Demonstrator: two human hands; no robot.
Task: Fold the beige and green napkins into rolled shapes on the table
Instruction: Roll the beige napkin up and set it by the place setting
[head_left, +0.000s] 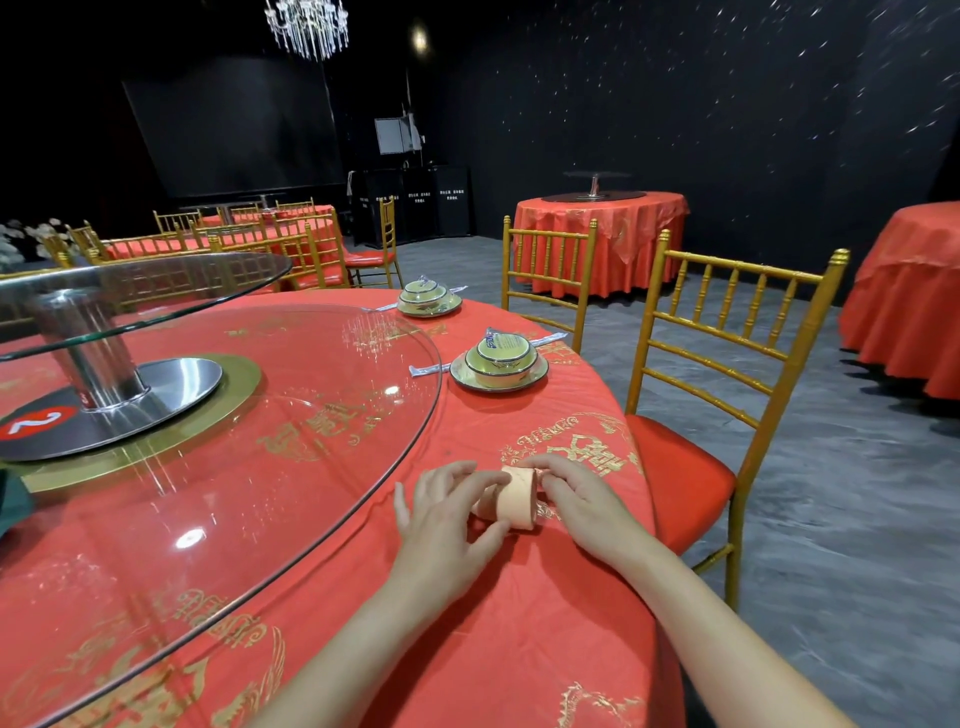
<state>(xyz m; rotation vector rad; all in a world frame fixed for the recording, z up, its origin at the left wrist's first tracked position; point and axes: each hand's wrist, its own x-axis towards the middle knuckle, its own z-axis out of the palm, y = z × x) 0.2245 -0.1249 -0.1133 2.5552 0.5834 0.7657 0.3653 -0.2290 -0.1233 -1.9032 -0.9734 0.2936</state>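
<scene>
Both hands are on the beige napkin (514, 499), which lies as a short fat roll on the red-clothed surface (519, 623), close to its right-hand edge & just outside the rim of the glass turntable (260, 441). L hand (447, 512): fingers curled over the roll's left end, thumb against its near side, gripping it. R hand (579, 501): fingers bent in at the roll's right end, holding that end; thumb not visible. Roll's outer layer wraps round as a smooth band, axis running approx. left-right.

Writing: gold characters (571, 447) printed on the cloth just beyond the roll, upside down from this side, too ornate to read. Red oval label w/ a white "2" (26, 422) sits on the dark base under the turntable's steel post, toward the surface's left side. Nearest bowl set (500, 364), farther along the right edge, has a clear wrap w/ blue print on top, unreadable. 2nd bowl set (429, 300) beyond it at the far edge. Black panels (415, 202) at the back wall carry small white text, illegible.

Dark green cloth (13, 506) at the surface's left, cut off by the frame; can't tell its shape. Gold chair (727, 364) w/ red seat stands just beside the right edge.
</scene>
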